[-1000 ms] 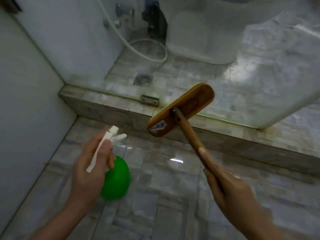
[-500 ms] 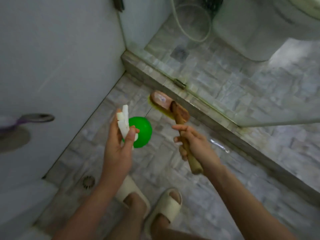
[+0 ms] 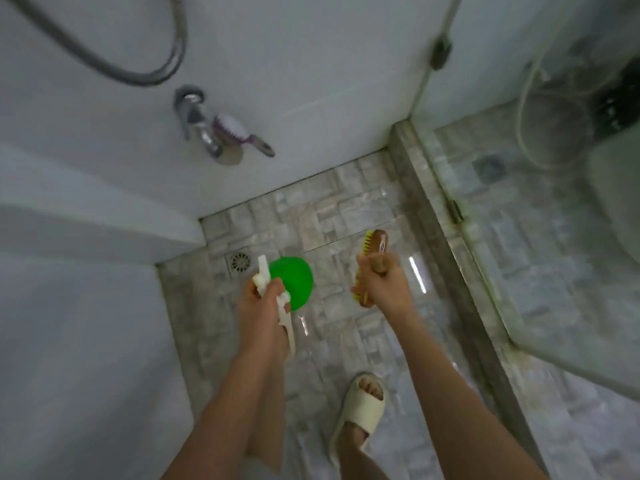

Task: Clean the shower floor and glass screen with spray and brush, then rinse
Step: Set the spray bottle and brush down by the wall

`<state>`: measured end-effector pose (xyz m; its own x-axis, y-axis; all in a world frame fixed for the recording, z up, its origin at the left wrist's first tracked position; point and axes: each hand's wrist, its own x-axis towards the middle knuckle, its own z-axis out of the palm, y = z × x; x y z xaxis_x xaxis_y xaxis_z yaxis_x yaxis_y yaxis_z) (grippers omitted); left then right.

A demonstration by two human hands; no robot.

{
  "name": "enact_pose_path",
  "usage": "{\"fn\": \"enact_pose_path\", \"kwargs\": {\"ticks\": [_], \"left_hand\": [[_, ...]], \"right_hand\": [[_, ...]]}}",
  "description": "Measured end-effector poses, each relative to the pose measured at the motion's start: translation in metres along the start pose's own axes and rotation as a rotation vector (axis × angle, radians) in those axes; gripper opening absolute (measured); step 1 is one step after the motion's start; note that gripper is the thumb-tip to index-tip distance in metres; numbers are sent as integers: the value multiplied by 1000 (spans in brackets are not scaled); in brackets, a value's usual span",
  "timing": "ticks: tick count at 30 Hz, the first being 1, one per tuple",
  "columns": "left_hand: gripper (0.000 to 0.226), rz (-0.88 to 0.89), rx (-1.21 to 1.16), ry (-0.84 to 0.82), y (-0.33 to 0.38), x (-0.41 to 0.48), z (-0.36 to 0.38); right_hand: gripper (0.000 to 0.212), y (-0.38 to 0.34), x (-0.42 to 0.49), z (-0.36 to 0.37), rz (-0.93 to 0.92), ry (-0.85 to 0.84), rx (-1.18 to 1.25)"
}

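Note:
My left hand (image 3: 263, 303) grips the white trigger head of a green spray bottle (image 3: 292, 285), held over the tiled floor near a round floor drain (image 3: 240, 262). My right hand (image 3: 386, 284) holds the wooden handle of a scrubbing brush (image 3: 372, 247) with yellow bristles, its head tilted on edge above the floor. The glass screen (image 3: 554, 237) stands to the right on a stone kerb (image 3: 443, 244), with the shower floor (image 3: 540, 216) behind it.
A wall tap (image 3: 197, 123) carries a small purple brush (image 3: 239, 133), with a grey hose (image 3: 138, 72) looping above. A white hose (image 3: 530, 109) and a toilet base (image 3: 620, 209) lie behind the glass. My slippered foot (image 3: 360, 410) stands on the floor tiles.
The view has swung left and down towards the tap wall. Both hands have drawn closer to my body, still holding the bottle and the brush; the brush head now points away from the kerb.

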<state>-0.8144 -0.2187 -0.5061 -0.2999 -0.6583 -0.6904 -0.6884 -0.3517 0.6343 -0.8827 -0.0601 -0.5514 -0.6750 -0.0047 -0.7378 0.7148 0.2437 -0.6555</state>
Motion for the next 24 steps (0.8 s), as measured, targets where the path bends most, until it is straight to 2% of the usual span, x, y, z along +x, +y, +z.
{"fn": "enact_pose_path", "kwargs": {"ticks": [2,4,6,10,14,20,24], "left_hand": [[20,-34,-44,47,-13,-2,-19],[6,-85,-99,69,-29,-6,-38],[7,-135,-158,116,-49,-16,-66],[19,-172,-233,186,-88,-38,-113],[4,-222,-302,255,-142,-60,-154],[10,-303,-537,414,-243,-96,-216],[14,-339,-643,515,-315,-114,-247]], "right_hand": [[33,7,-6,2,-76,71,-329],[43,15,-15,5,-140,65,-638],[44,26,-34,16,-182,12,-771],[40,47,-74,31,-203,-47,-737],[35,81,-108,52,-211,-189,-708],[40,150,-162,96,-224,-353,-746],[29,201,-188,136,-301,-492,-796]]}}
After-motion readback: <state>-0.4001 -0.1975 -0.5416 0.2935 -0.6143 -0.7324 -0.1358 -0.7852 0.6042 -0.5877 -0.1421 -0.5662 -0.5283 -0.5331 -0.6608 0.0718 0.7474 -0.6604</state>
